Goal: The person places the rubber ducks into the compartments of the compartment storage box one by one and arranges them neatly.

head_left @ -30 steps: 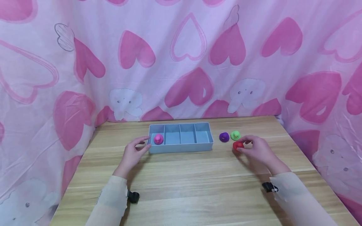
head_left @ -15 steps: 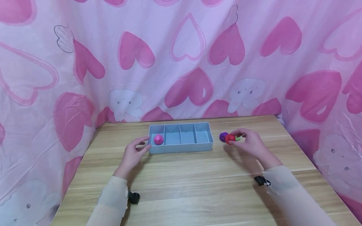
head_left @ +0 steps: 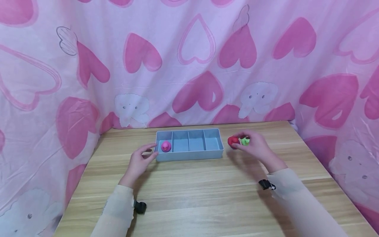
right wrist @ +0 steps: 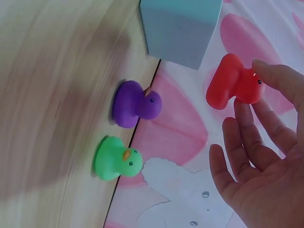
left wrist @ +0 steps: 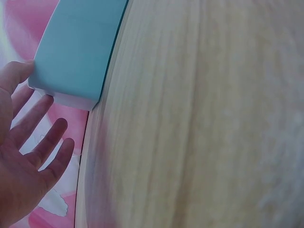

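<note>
Left hand [head_left: 138,163] is loosely spread, touching the left end of the blue tray [head_left: 189,155]. Right hand [head_left: 258,147] pinches the red duck [right wrist: 232,81] by its head, just off the tray's right end; probably light, squishy, decent grab spot. It's at the fingertips, tray side. Farther back, right of the tray: purple duck [right wrist: 129,103], green duck [right wrist: 113,159].

We see soft, bright light in the head view, with dark shadows [head_left: 270,214] beside both arms [head_left: 113,214] on the worktop [head_left: 189,187]. Our wrist views look dimmer. In the left one, the worktop is fuzzy; in the right one, the red duck [right wrist: 227,83] looks clear.
</note>
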The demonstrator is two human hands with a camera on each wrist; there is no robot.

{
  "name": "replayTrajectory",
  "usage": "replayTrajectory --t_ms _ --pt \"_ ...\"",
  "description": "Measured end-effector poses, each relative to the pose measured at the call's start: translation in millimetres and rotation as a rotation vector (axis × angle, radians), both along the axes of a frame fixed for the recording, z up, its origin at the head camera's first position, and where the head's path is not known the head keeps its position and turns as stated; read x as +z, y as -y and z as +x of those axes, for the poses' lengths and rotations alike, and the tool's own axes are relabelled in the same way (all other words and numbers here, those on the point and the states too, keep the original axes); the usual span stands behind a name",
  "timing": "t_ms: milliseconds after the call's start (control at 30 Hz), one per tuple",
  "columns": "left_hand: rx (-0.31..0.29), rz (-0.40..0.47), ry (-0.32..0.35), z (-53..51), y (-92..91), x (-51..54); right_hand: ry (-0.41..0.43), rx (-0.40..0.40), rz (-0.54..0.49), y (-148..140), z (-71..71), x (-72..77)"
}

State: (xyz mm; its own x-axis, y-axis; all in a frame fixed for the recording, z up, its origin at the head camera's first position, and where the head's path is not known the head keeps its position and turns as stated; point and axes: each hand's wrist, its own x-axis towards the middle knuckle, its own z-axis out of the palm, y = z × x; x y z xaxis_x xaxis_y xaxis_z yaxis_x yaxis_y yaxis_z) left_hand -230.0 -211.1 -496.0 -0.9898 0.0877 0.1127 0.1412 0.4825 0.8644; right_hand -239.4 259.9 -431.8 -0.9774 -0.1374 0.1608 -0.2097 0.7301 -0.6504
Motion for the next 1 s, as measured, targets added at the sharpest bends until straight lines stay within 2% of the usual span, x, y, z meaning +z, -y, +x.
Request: replayTrajectory --t_ms 300,533,767,1000 --pt "0.006 -0.01 0.036 1.0 1.0 0.0 0.033 0.015 -0.016 14.8 -2.5 5.1" --pt "0.004 -0.01 0.025 0.0 -0.1 1.0 0.066 0.011 -0.027 31.3 -5.7 11.8" --pt "0.005 -0.007 0.025 0.8 -1.0 1.9 0.034 0.04 -0.041 49.4 -7.2 15.3" --pt "0.01 -0.005 0.054 2.4 -0.4 3.0 0.002 0.083 -0.031 68.6 -12.3 14.0"
